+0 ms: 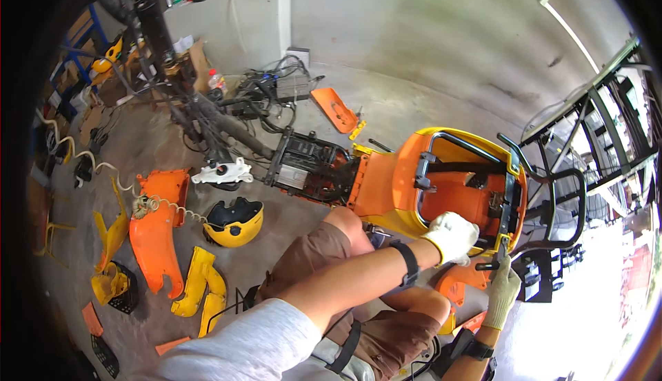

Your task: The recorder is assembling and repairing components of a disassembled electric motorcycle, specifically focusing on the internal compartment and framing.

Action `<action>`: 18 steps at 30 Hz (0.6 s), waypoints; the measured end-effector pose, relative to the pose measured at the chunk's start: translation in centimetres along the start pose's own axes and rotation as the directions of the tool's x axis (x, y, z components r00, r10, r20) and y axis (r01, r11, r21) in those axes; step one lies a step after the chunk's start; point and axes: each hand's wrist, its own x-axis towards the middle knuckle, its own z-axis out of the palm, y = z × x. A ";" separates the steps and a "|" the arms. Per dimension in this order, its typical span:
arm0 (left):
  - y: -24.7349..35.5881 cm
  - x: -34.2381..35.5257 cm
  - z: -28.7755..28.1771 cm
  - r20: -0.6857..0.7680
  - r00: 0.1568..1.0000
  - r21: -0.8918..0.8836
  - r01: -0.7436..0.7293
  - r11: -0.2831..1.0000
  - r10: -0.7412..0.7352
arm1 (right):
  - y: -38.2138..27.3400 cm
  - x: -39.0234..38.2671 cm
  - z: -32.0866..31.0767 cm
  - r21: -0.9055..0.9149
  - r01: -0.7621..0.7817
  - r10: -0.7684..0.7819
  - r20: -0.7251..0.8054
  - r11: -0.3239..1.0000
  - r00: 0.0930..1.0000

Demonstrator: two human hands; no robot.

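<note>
Grey sleeve [241, 343] right under the lens, and out of it the left forearm runs across bare knees [345, 224] toward three o'clock. It ends in the left hand [452, 236], white-gloved. That hand is curled over and pressing on the near rim of the open orange scooter body [393, 188]. The fingers are closed down, but what they grip, if anything, I cannot tell.

Just below it, at about four o'clock, the right hand [502, 290] comes up in a pale knit glove. Its fingers are raised and narrow against a small dark fitting [487, 266] at the tub's edge; a firm hold or a mere touch, too small to say.

The scooter body lies between two and three o'clock, its seat cavity open and black brackets inside. A black tubular rack [552, 195] stands at its far end. By my reading, some fitting at the rear rim is being worked loose or seated. Any further move there calls for the left hand to steady the shell while the right works in a tight gap.

Further out:
- a black frame tray [307, 164] near twelve
- a yellow-and-black helmet [234, 222] at nine
- a big orange panel [155, 229] and yellow panels [203, 284] on the concrete floor [386, 50] toward eight
</note>
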 end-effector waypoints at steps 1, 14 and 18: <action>0.1 -0.1 0.0 -0.004 1.000 -0.013 0.009 1.000 -0.009 | 0.1 -0.1 -0.2 0.014 0.034 -0.034 -0.004 0.999 0.999; 0.8 0.3 -1.0 0.078 0.995 0.117 0.050 0.992 -0.059 | -0.4 4.2 -4.9 -0.093 0.043 -0.019 0.238 0.995 0.971; 1.0 0.4 -1.1 0.112 0.989 0.128 0.082 0.988 -0.096 | -1.5 5.0 -5.1 -0.167 0.095 -0.040 0.302 0.981 0.952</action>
